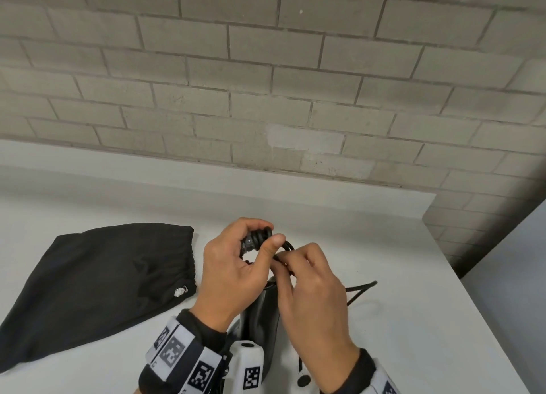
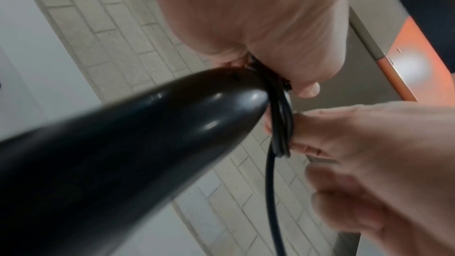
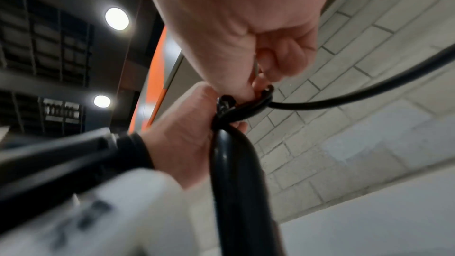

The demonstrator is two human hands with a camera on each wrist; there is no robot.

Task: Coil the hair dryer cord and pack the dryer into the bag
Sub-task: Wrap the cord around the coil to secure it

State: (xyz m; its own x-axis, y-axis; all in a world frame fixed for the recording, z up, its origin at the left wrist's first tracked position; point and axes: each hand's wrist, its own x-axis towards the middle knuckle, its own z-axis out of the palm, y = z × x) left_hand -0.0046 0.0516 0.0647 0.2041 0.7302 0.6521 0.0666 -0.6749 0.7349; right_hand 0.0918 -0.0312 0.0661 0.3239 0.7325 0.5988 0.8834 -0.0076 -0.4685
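Hair dryer [image 1: 261, 314]: black, standing between the wrists, handle end up, so the cord can be wound at its tip. Cord [image 2: 280, 124]: black, several loops gathered at that handle end; the free length trails right across the white surface [image 1: 384, 222]. Left hand [image 1: 233, 263]: fingers curled tight round the looped bundle, pinning the turns so they cannot spring loose. Right hand [image 1: 313, 290]: fingertips pinching the cord just beside the left thumb, apparently feeding the next turn. Drawstring bag [image 1: 100, 281]: black cloth, lying flat left of the hands, near but untouched; packing not yet begun.
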